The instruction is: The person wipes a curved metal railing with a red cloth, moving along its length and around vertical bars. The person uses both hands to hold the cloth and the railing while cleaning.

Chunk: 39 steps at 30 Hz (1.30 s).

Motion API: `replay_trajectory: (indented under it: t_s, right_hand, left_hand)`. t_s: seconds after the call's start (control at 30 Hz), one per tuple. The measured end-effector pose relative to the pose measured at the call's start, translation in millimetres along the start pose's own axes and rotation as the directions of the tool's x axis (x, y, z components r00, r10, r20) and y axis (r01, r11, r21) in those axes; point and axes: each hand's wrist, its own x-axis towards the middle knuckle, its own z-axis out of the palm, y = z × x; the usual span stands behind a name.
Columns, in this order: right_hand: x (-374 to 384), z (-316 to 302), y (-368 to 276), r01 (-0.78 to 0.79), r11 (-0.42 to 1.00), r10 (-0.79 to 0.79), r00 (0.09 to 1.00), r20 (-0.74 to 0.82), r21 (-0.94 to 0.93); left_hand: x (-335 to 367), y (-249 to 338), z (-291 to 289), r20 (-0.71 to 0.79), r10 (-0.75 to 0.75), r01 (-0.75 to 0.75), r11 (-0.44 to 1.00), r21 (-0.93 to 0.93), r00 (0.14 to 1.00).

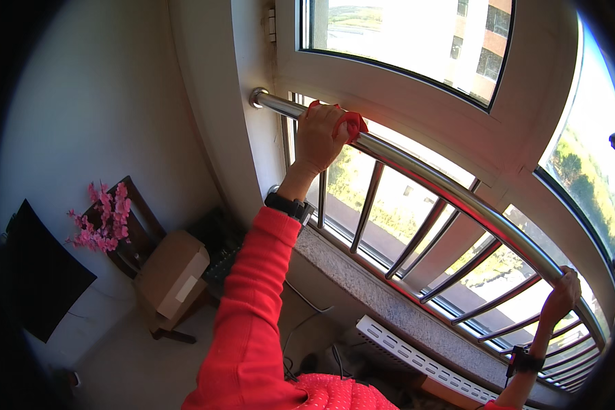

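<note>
A shiny metal railing (pixel 437 174) with upright bars runs across the lower part of a window. Near its left end, my left hand (pixel 320 135) is closed round the top rail, pressing a red cloth (pixel 350 126) against it. Part of the cloth sticks out past my fingers and thumb; the rest is hidden under the hand. Farther right along the same rail, my right hand (pixel 562 295) grips the bare metal, its fingers wrapped over the top. Each wrist wears a black band.
Below the railing lies a speckled stone sill (pixel 362 280), with a white slotted radiator (pixel 417 355) under it. At left, a wooden chair (pixel 143 205) bears a cardboard box (pixel 174 273) beside pink flowers (pixel 106 212). A black screen (pixel 44 273) stands nearby. Cables (pixel 297 321) trail on the floor.
</note>
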Motion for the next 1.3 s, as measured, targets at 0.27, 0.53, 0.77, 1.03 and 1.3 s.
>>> replay_trajectory:
  t_s: [0.27,0.53,0.77,1.03,1.3]
  right_hand:
    - [-5.7,9.2,9.0,-0.043,0.993,0.045,0.999,0.011,-0.107]
    - [-7.9,12.4,11.4,-0.06,0.984,0.061,0.998,0.0,-0.166]
    - [-4.0,9.9,2.7,-0.054,0.986,0.048,0.998,-0.042,-0.156]
    - [3.4,2.9,-15.2,-0.085,0.996,0.082,0.99,-0.115,-0.022]
    - [9.0,-5.9,-28.0,-0.091,0.993,0.1,0.986,-0.135,0.069]
  left_hand:
    - [2.3,-77.0,-2.2,0.039,-0.111,0.111,0.994,-0.007,0.993]
    - [11.5,-147.5,-1.3,0.046,-0.284,0.285,0.959,-0.011,0.958]
    - [11.0,-143.9,10.5,0.002,-0.334,0.334,0.941,0.061,0.942]
    - [1.9,-100.7,6.9,0.033,-0.219,0.215,0.97,0.113,0.975]
    - [4.7,-23.7,6.9,-0.009,-0.071,0.07,0.992,-0.108,0.997]
